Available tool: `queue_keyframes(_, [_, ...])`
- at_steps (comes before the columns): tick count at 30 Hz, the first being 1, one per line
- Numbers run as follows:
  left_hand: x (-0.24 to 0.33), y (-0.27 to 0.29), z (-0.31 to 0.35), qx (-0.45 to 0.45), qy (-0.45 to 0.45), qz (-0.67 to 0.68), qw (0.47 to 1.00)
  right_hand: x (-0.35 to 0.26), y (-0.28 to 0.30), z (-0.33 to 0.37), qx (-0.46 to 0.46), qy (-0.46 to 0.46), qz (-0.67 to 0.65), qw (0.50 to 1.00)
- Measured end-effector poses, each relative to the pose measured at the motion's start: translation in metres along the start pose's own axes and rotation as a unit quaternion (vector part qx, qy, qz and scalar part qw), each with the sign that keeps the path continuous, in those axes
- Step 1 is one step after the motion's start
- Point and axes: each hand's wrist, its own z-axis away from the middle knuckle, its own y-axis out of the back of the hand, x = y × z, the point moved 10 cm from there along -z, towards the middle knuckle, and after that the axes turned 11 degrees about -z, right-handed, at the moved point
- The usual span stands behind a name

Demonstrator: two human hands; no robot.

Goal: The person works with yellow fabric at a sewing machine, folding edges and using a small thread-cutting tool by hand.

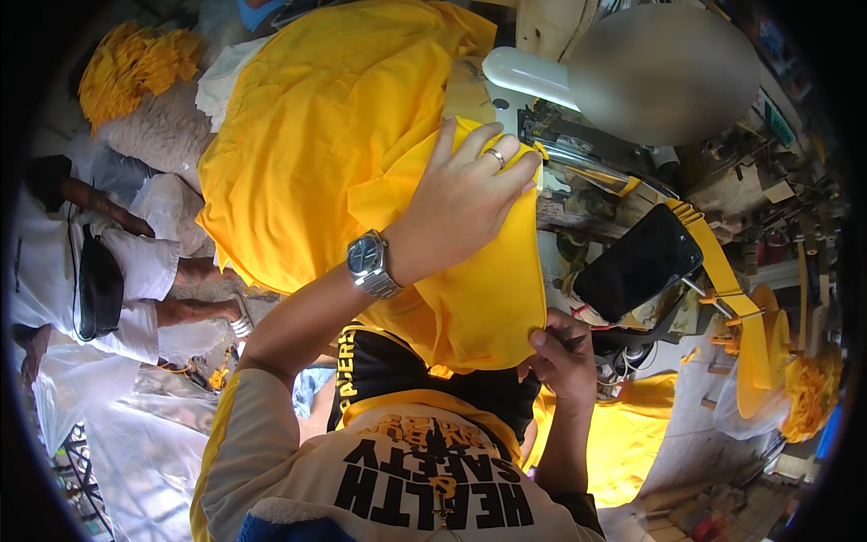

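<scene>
The person's left hand [465, 194] lies flat on a big piece of yellow fabric [334, 135], fingers spread and pressed down on a folded edge of it, just beside the working head of a sewing machine [578, 144]. A ring shows on one finger and a silver wristwatch [372, 264] sits on that wrist. The fabric bunches up to the far left of the hand and hangs down toward the person on the near side, covering most of the desk.

The right hand [562, 354] is lower and nearer, at the bottom corner of the hanging cloth; thumb and fingers are pressed together, pinching the fabric's edge.

To the right of the machine a dark phone [638, 262] is propped at a tilt on a yellow holder. Further right, yellow binding tape [722, 262] runs down to a round yellow spool [763, 348]. More yellow cloth [623, 434] lies low on the right, beneath the right hand.

On the far left a stack of yellow pieces [135, 68] rests on a pale bundle, and another person in white clothes [90, 262] sits on the floor, well apart from the hands.
</scene>
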Motion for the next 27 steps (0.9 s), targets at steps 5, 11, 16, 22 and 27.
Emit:
queue_keyframes(5, [-0.014,0.008,0.015,0.027,0.025,-0.032,0.999,0.006,0.008,-0.008,0.124,-0.032,0.071,0.989])
queue_keyframes(11, [0.007,0.012,0.008,0.121,0.007,0.016,0.992,0.013,0.042,-0.018,0.151,0.032,0.203,0.967])
queue_keyframes(16, [0.0,0.004,0.014,0.103,0.029,0.015,0.994,0.008,0.021,-0.007,0.208,-0.002,0.212,0.955])
queue_keyframes(22, [0.0,0.002,0.011,0.103,0.031,0.014,0.994,0.006,0.022,-0.01,0.196,-0.002,0.218,0.956])
queue_keyframes(27, [0.001,0.004,0.011,0.108,0.028,0.003,0.994,0.005,0.018,-0.002,0.247,-0.013,0.16,0.956])
